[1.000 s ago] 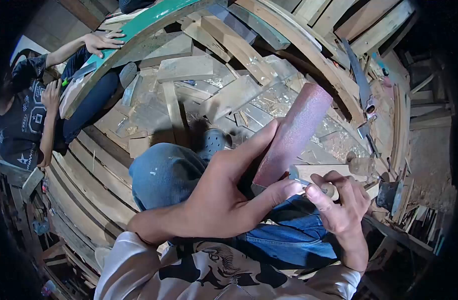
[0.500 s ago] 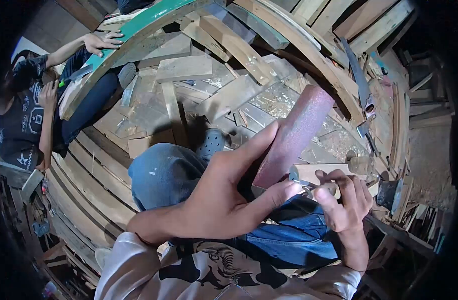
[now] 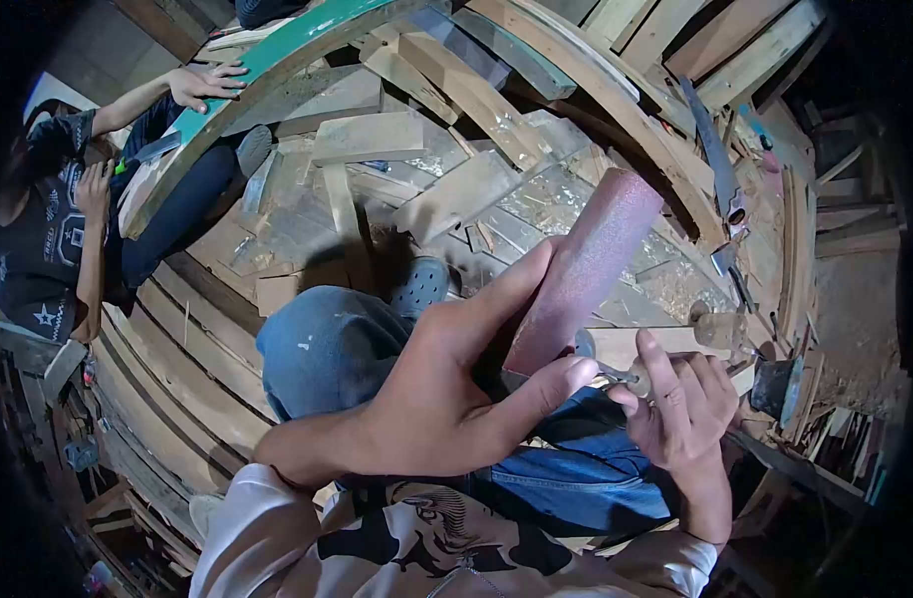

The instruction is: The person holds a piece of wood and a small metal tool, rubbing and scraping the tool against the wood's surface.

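My left hand (image 3: pixel 436 389) is wrapped round a reddish cylinder (image 3: pixel 596 264) with a gritty, sandpaper-like surface, which tilts up to the right. The thumb lies along its lower end, where a bit of grey metal shows. Close to that end, my right hand (image 3: pixel 680 404) pinches a small tool with a thin metal shaft (image 3: pixel 616 374), which looks like a screwdriver. The shaft points at the cylinder's lower end. My right index finger is raised, and the other fingers curl inward. Whether the tool's tip touches the cylinder is hidden by my left thumb.
Wooden offcuts (image 3: pixel 367 137) lie over the plank floor. A curved green-topped beam (image 3: pixel 297 38) spans the upper left, where another person's hand (image 3: pixel 205 86) rests. A handsaw (image 3: pixel 710 149) lies at right. Long curved planks (image 3: pixel 177 364) fill the left side.
My right fingers have shifted on the small tool, and the index finger has straightened upward. The cylinder in my left hand has barely moved.
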